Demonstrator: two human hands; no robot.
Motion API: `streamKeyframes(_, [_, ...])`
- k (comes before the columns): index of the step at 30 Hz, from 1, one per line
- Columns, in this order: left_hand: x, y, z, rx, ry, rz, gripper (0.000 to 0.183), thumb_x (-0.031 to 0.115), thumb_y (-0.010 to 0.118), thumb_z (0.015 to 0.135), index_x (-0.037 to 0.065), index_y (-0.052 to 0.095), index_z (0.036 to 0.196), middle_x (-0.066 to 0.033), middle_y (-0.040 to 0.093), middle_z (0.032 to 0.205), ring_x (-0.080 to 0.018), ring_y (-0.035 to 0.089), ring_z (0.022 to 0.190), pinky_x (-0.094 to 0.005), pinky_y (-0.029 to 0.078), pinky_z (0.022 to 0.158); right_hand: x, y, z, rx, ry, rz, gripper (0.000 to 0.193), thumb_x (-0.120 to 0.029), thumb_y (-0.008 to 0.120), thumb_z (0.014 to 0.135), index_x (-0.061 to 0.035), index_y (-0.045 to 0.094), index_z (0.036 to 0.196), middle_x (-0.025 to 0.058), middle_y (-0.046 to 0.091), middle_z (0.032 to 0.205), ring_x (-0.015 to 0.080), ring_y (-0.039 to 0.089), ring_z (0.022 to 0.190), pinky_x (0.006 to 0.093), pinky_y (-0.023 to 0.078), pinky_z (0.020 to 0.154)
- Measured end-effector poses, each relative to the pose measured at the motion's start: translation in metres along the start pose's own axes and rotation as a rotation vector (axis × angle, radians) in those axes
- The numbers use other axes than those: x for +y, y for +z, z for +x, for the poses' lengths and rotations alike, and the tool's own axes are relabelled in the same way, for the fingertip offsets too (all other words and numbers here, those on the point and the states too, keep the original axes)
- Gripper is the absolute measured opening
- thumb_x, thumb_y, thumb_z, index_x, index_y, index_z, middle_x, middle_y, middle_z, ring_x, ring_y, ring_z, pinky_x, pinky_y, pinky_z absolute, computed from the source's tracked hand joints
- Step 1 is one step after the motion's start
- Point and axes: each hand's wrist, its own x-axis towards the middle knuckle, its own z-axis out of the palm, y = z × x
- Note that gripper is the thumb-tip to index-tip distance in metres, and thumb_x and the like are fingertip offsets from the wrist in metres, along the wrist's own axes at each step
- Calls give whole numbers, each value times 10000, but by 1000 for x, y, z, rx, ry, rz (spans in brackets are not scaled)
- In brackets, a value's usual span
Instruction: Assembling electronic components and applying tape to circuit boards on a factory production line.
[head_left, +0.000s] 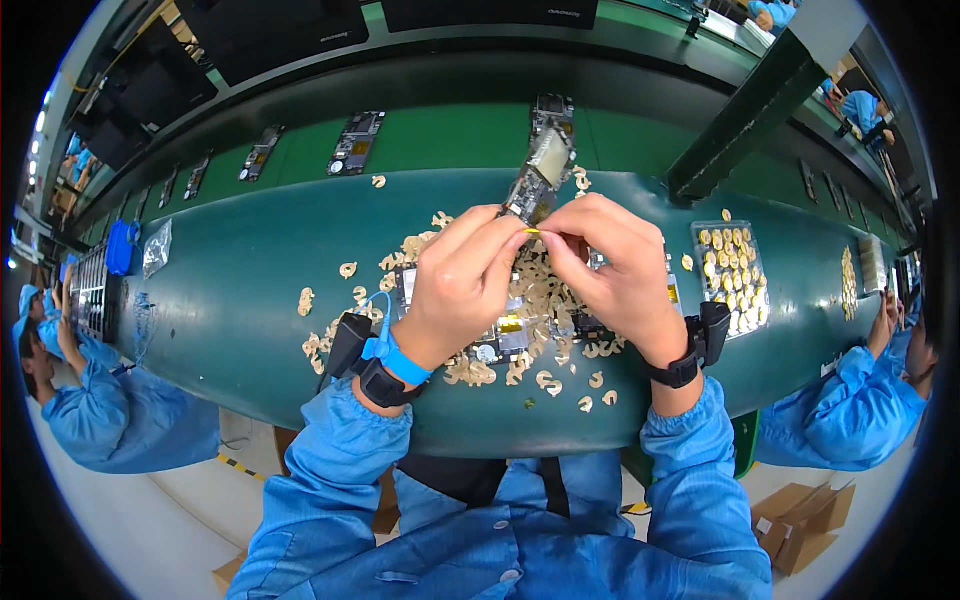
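My left hand [460,278] is closed around the lower end of a dark circuit board [543,170] with a silvery block on it. The board tilts up and away over the bench. Between thumb and forefinger, my right hand [612,262] pinches a small yellow piece [533,231] at the board's near end, where both hands' fingertips nearly meet. Its exact shape is hidden by the fingers. Below the hands lies a heap of small beige curved scraps [545,295]. More circuit boards [512,338] lie partly buried under them.
On the right of the green bench [220,290] stands a clear tray [757,318] of round yellow pieces. Several boards [357,143] lie along the green strip behind. A dark slanted post [745,120] rises at the back right. Co-workers in blue [120,400] sit at both sides.
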Motion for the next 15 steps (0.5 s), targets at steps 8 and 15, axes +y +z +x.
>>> streamKeyframes(8, [-3, 1, 0, -22, -102, -57, 80, -9, 687, 939, -48, 703, 1007, -175, 706, 931, -277, 687, 770, -329, 535, 698, 5, 8, -2, -29, 110, 140, 101, -16, 691, 894, 35, 631, 957, 123, 593, 824, 232, 617, 665, 347, 503, 608])
streamKeyframes(15, [-4, 15, -10, -56, -278, -293, 207, 63, 654, 1019, -74, 698, 1168, -125, 720, 1015, -156, 659, 889, -288, 526, 781, 1, 15, -6, 54, 259, 232, 106, -39, 686, 909, 34, 614, 938, 105, 605, 820, 170, 588, 633, 314, 490, 593])
